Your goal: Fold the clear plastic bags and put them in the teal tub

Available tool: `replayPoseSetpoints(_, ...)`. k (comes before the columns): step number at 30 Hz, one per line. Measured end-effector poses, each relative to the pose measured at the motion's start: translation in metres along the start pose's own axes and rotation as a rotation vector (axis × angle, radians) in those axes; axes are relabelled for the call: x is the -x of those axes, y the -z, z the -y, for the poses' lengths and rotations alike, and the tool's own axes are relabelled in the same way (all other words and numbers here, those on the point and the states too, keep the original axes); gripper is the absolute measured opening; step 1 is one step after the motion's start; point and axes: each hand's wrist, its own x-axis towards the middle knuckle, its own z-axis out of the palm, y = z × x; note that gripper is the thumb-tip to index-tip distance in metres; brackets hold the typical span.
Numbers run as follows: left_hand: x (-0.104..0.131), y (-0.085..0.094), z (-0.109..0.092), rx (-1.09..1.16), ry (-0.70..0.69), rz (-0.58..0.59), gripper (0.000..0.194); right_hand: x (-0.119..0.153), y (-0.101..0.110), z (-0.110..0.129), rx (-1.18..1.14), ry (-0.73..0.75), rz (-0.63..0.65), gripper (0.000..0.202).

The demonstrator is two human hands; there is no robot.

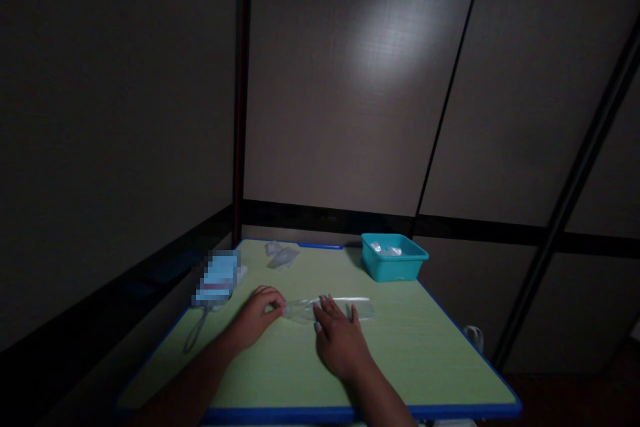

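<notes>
A clear plastic bag lies flat, stretched sideways across the middle of the light green table. At its left end my left hand pinches the gathered plastic between thumb and fingers. My right hand rests on the bag with its fingers spread, pressing on its middle and right part. The right end of the bag shows beyond my fingers. Whether anything is inside the bag cannot be made out.
A teal basket with clear plastic packets stands at the back right. Crumpled clear plastic lies at the back left. At the left edge is a blurred light blue item with a strap. Walls stand behind and to the left.
</notes>
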Motion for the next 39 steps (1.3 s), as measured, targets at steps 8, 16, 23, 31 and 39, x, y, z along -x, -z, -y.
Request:
replayPoseSetpoints(8,0.000,0.000,0.000,-0.005,0.012,0.009,0.014,0.003,0.007,0.005,-0.102,0.034,-0.075,0.045)
replayPoseSetpoints(16,0.000,-0.003,0.005,-0.012,0.010,0.013,0.016,0.008,0.021,0.013,-0.236,0.289,-0.129,0.018)
replayPoseSetpoints(23,0.000,-0.006,0.009,-0.021,-0.014,0.006,0.013,0.005,0.015,0.011,-0.257,0.438,-0.210,0.016)
replayPoseSetpoints(31,0.000,-0.003,0.006,-0.022,-0.016,-0.002,0.013,0.006,0.015,0.014,-0.218,0.437,-0.181,0.017)
replayPoseSetpoints(39,0.000,-0.001,-0.002,-0.024,-0.019,0.045,0.014,0.006,0.015,0.016,-0.212,0.434,-0.141,0.019)
